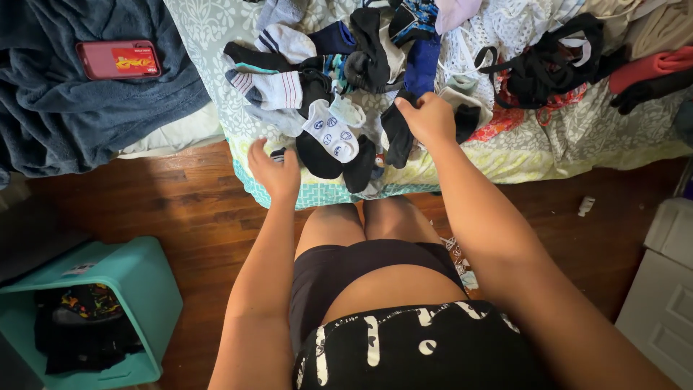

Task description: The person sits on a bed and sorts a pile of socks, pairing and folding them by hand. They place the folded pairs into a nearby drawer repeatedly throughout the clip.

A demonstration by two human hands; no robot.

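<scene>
Head view showed the right hand (430,118) with its grip pinched shut on a limp black cotton sock (397,137), at twelve o'clock on the bed's patterned quilt (209,43); the left hand (275,172), grip loosely open, hovered at ten o'clock beside a white printed sock (332,131)

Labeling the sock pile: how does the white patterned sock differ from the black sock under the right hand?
The white patterned sock is white with small dark round prints; the black sock is plain black. The white patterned sock lies loose on the pile, touched by neither hand; the black sock is pinched by the right hand and hangs toward the bed's edge. The left hand is nearer the white one. Both belong to the same pile on the patterned bedspread.
</scene>
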